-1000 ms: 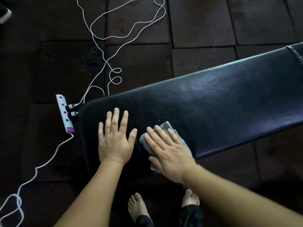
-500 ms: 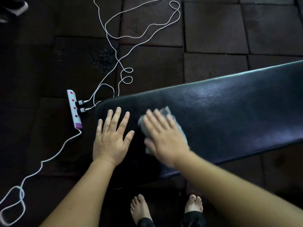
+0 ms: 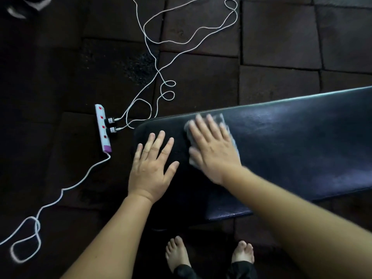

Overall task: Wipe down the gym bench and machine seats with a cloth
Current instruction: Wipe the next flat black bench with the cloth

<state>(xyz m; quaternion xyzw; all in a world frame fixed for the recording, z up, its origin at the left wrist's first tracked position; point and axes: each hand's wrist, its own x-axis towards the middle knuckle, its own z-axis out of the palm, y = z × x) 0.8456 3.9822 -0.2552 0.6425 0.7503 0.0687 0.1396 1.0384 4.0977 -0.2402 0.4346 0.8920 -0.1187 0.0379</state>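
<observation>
A long black padded gym bench runs from the centre to the right edge of the head view. My left hand lies flat on its left end with the fingers spread. My right hand presses a grey cloth flat against the pad near the bench's far edge, fingers straight; motion blurs the hand. The cloth is mostly hidden under my palm, and only its far and right edges show.
A white power strip with two plugs lies on the dark tiled floor just left of the bench. White cables loop across the floor beyond it and trail to the lower left. My bare feet stand below the bench.
My right hand has slid the cloth across the pad from the near edge toward the far edge. My left hand stays flat on the bench end. The camera view has shifted.
</observation>
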